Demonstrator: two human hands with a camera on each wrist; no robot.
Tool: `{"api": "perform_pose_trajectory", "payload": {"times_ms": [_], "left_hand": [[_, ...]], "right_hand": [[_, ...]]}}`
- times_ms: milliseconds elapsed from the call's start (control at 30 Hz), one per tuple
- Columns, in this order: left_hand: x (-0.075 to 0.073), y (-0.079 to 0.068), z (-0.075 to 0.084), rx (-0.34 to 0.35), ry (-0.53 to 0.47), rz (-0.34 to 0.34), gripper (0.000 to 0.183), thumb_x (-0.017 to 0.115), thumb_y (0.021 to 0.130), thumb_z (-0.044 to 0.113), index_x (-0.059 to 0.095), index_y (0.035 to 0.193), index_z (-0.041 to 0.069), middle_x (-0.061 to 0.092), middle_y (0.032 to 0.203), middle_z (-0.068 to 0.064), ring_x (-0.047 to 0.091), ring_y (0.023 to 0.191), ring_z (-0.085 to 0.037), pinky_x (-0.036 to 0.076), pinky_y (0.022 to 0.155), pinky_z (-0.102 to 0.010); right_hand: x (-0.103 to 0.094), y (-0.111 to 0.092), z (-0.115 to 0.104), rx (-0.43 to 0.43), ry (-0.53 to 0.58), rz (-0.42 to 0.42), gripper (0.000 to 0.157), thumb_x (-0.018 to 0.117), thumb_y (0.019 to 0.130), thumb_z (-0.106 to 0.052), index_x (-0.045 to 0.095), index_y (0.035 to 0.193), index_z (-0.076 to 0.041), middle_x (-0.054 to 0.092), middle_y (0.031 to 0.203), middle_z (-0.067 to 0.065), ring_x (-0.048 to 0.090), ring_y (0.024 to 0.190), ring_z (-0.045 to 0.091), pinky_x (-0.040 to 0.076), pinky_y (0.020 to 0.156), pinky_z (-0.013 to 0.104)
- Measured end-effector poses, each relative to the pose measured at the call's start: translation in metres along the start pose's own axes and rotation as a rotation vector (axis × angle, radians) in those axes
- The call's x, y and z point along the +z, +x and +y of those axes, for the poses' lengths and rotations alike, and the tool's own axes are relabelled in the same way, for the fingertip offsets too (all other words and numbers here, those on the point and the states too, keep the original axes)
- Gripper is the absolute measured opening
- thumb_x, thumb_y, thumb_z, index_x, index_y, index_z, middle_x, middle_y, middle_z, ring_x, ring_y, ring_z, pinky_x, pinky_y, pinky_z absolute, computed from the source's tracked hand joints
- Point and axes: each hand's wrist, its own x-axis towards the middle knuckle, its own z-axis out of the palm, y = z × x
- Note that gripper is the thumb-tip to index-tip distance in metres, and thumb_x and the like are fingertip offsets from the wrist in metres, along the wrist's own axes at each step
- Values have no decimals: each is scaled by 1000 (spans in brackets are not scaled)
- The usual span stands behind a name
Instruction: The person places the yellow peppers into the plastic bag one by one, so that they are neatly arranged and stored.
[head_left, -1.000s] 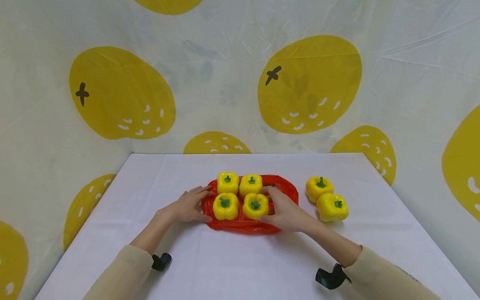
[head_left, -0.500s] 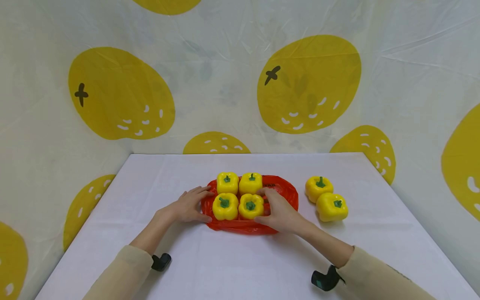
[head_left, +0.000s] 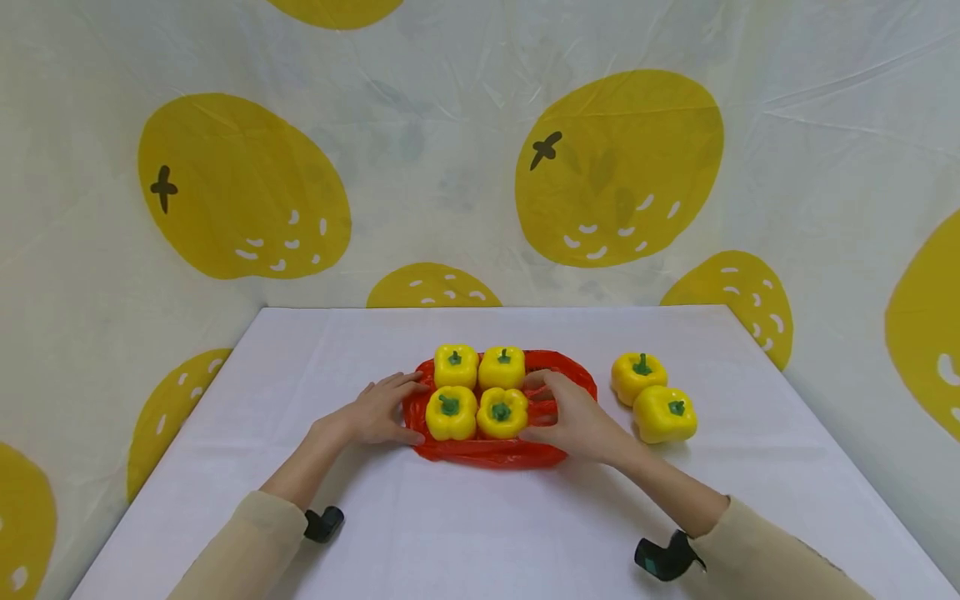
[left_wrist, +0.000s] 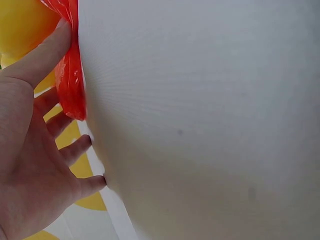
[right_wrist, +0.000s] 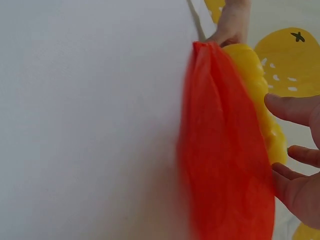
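Yellow bell peppers stand in two rows of two on a red plastic bag (head_left: 576, 382) with its edges gathered up. Among them are a front left pepper (head_left: 451, 412) and a front right pepper (head_left: 502, 413). My left hand (head_left: 378, 412) rests at the bag's left end, fingers spread; in the left wrist view its thumb (left_wrist: 52, 47) lies against the red plastic. Over the bag's right part is my right hand (head_left: 576, 421), thumb and fingers parted, just right of the front right pepper. In the right wrist view, nothing is between its fingers (right_wrist: 295, 110).
Two more yellow bell peppers, a farther one (head_left: 637, 377) and a nearer one (head_left: 665, 415), sit together on the white table (head_left: 480, 533) to the right of the bag. A fruit-printed curtain (head_left: 442, 167) hangs behind the table.
The front right pepper was shifted slightly left against its neighbour by my right hand. That hand has since let go and drawn back a little to the right. My left hand stayed put.
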Motion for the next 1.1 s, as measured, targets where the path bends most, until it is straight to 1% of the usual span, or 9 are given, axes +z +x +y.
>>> {"api": "perform_pose_trajectory", "payload": {"times_ms": [133, 233, 400, 567, 633, 800, 933, 1100], "left_hand": [[-1, 0, 1, -1, 1, 1, 79, 84, 83, 41, 51, 150, 15, 34, 163, -14, 21, 151, -42, 12, 115, -73], [0, 0, 1, -12, 5, -1, 80, 84, 83, 42, 50, 150, 15, 34, 163, -13, 21, 151, -42, 12, 116, -73], [1, 1, 0, -24, -2, -8, 82, 84, 82, 42, 49, 151, 16, 33, 164, -11, 21, 152, -41, 12, 117, -72], [0, 1, 0, -23, 1, -12, 82, 84, 82, 42, 49, 151, 16, 33, 164, -11, 21, 152, -41, 13, 116, -72], [-1, 1, 1, -24, 4, -13, 81, 84, 83, 42, 49, 151, 16, 33, 164, -11, 20, 152, -41, 12, 116, -72], [-1, 1, 2, -24, 6, -16, 81, 83, 83, 42, 49, 151, 16, 33, 164, -12, 20, 152, -41, 12, 117, -72], [-1, 1, 2, -24, 6, -14, 80, 84, 83, 42, 49, 151, 16, 33, 164, -12, 20, 152, -41, 11, 117, -71], [-1, 1, 2, -21, 11, -11, 80, 84, 83, 41, 49, 151, 16, 33, 164, -12, 21, 152, -41, 12, 117, -71]], "right_hand": [[-13, -3, 0, -2, 29, -4, 64, 87, 84, -16, 52, 137, -6, 59, 135, 14, 58, 124, 37, 60, 88, 42], [-24, -7, -2, -1, 9, 9, 63, 86, 85, -15, 52, 137, -5, 60, 134, 14, 58, 124, 39, 61, 86, 39], [-44, -13, 0, 5, 0, 38, 56, 83, 87, -10, 54, 135, -6, 61, 132, 12, 59, 122, 39, 60, 87, 40], [-66, -19, 5, -11, 14, 49, 54, 80, 89, -7, 53, 136, -6, 58, 135, 15, 57, 124, 40, 59, 89, 40], [-75, -22, 6, -14, -2, 60, 55, 80, 89, -8, 52, 136, -6, 57, 136, 17, 57, 125, 40, 59, 90, 41], [-94, -29, 11, 0, -62, 92, 56, 80, 89, -11, 53, 137, -7, 59, 134, 14, 58, 124, 36, 59, 91, 43], [-105, -36, 16, 19, -88, 102, 55, 80, 90, -13, 53, 137, -7, 60, 134, 15, 57, 125, 39, 58, 91, 43], [-115, -45, 20, 51, -105, 103, 55, 80, 91, -20, 53, 138, -6, 61, 134, 18, 56, 125, 39, 56, 95, 50]]}}
